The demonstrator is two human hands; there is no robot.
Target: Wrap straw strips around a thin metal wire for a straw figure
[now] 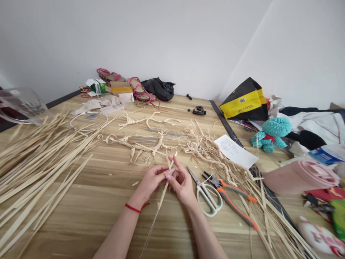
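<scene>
Between my two hands is a straw-wrapped wire (162,197), its bare wire ends (150,230) trailing down toward me. My left hand (153,180), with a red cord at the wrist, pinches the wrapped part from the left. From the other side my right hand (183,185) grips it too, fingertips meeting the left ones around a pale straw strip (170,163). Just beyond my fingers lies a woven straw figure (140,146) with several legs. Scissors (207,196) with pale handles rest right of my right hand, beside orange-and-grey pliers (234,201).
Loose straw strips (54,154) cover the left side; a tangled straw bundle (215,154) spreads down the right. A handwritten paper (236,151) lies beside it. At the back sit strappy sandals (138,90) and a black bag (159,89). A pink roll (299,176) stands far right.
</scene>
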